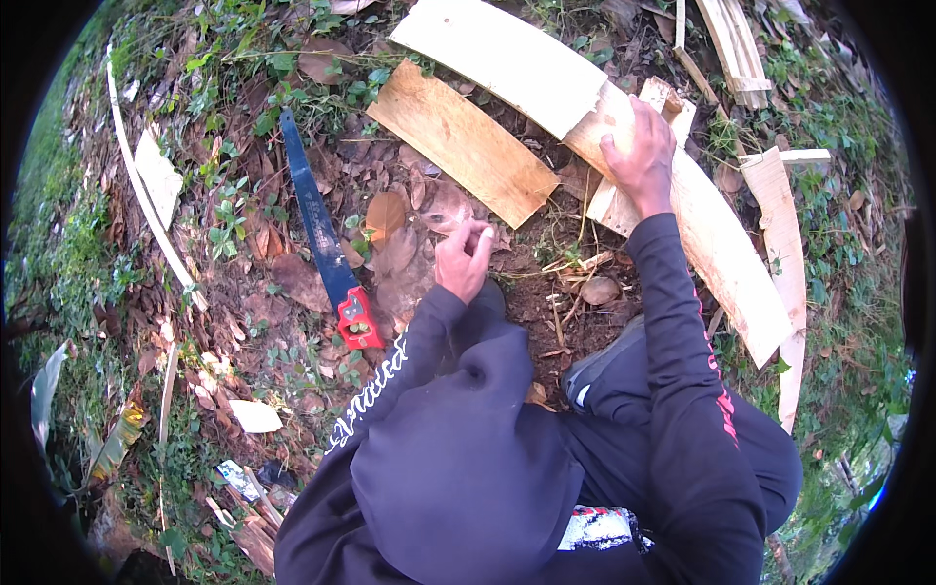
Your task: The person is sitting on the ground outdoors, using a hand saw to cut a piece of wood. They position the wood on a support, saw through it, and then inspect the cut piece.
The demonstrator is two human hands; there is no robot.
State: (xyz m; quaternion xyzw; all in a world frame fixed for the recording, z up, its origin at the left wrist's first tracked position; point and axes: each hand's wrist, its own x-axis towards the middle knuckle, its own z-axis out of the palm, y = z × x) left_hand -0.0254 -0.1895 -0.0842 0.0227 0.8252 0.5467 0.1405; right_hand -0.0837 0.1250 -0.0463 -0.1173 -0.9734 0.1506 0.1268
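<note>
A long pale wooden board (726, 258) slants from the upper middle toward the right. My right hand (643, 161) grips it near its upper end, thumb on top and fingers toward its far edge. A whiter plank (507, 58) overlaps that end of the board. Below it, a shorter tan plank (463, 141) lies flat on the leaves. My left hand (464, 261) is closed in front of my knee, near the short plank's lower end; what its fingers hold, if anything, is hidden. To its left rests a handsaw (320, 214) with a dark blade and red handle.
Under the gripped board is a short wooden block (611, 207). More planks (777, 244) and nailed strips (733, 49) lie at the right. A stone (600, 290) sits in bare soil near my shoe (585, 380). Thin strips (146, 175) and cut sticks (244, 526) lie left.
</note>
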